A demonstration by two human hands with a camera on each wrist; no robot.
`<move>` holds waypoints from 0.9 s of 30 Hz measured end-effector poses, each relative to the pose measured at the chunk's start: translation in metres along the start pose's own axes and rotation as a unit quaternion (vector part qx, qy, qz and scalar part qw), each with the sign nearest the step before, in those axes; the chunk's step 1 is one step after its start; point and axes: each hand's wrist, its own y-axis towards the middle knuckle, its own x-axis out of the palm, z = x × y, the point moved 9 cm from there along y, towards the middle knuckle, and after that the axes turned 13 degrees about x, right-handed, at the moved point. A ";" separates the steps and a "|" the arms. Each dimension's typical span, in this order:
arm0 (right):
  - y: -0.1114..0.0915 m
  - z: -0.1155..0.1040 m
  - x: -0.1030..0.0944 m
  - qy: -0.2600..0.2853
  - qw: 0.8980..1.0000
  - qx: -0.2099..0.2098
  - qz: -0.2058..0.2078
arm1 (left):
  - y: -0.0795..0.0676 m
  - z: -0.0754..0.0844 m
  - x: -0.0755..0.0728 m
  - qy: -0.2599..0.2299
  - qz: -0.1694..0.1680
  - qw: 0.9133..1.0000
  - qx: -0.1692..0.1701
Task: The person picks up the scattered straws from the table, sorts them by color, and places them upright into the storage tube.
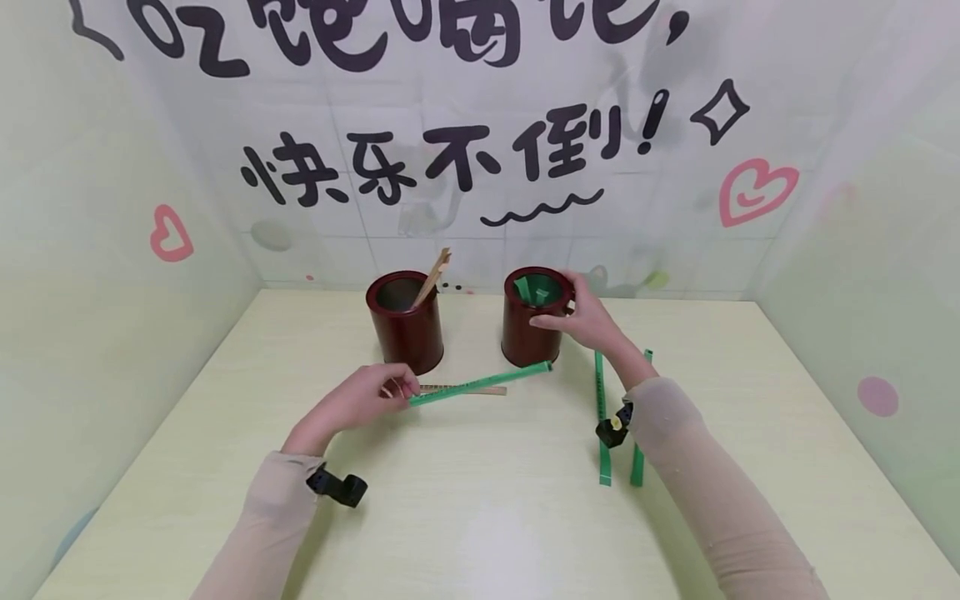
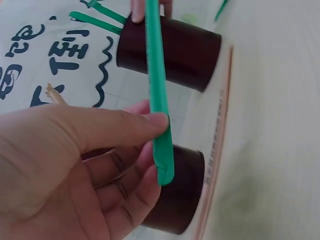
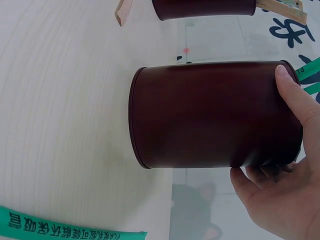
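Observation:
My left hand [image 1: 367, 396] pinches one end of a green-wrapped straw [image 1: 502, 377] between thumb and fingers. The straw slants up to the right, its far end in front of the right dark-red canister [image 1: 525, 337]. My right hand [image 1: 588, 318] grips that canister near its rim, thumb on the near side and fingers round the far side, as the right wrist view shows. Green straws [image 1: 523, 290] stand inside it. Left of it is a second dark-red canister [image 1: 408, 342], with brown sticks [image 1: 431, 281] leaning out. Beneath the held straw lies a brown printed stick [image 1: 491, 391], partly hidden.
Two more green-wrapped straws lie on the table at the right, one [image 1: 604, 462] partly behind the wrist camera [image 1: 615, 427], the other [image 1: 637, 467] under the right forearm. A printed white backdrop [image 1: 450, 225] rises behind the pale table [image 1: 480, 508], with side panels left and right.

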 end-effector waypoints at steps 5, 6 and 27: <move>-0.001 -0.001 0.001 -0.005 1.000 -0.002 0.004 | 0.009 0.017 -0.009 -0.062 0.039 0.997 0.029; -0.001 -0.001 0.000 -0.005 1.000 -0.004 0.005 | 0.012 0.020 -0.011 -0.075 0.046 0.995 0.035; 0.002 0.003 0.001 0.006 1.000 -0.001 -0.002 | 0.092 0.086 -0.051 -0.145 0.206 0.962 0.103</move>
